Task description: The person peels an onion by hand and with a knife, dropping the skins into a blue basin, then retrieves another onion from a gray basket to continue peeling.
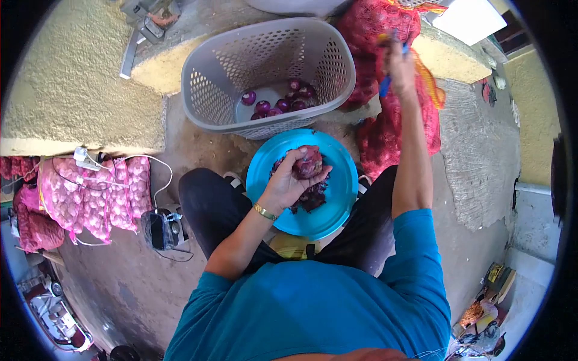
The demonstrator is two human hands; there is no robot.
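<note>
My left hand [288,183] is closed around a red onion [308,162], holding it over a round blue basin [259,174]. Dark onion skins [313,197] lie in the basin below it. Raised at the upper right, my right hand [400,71] grips a blue-handled tool [384,86]; motion blur hides its exact kind. Behind that hand are red mesh sacks [385,129]. Beyond the basin stands a grey perforated plastic basket [208,114] with several shiny purple onions [282,105] at its bottom.
Pink net bags of pale bulbs [96,195] lie to the left, beside a cable and a dark device [158,230]. A raised concrete ledge [174,69] runs behind the basket. Assorted items [484,310] sit at the lower right, and a toy-like vehicle [60,319] at lower left.
</note>
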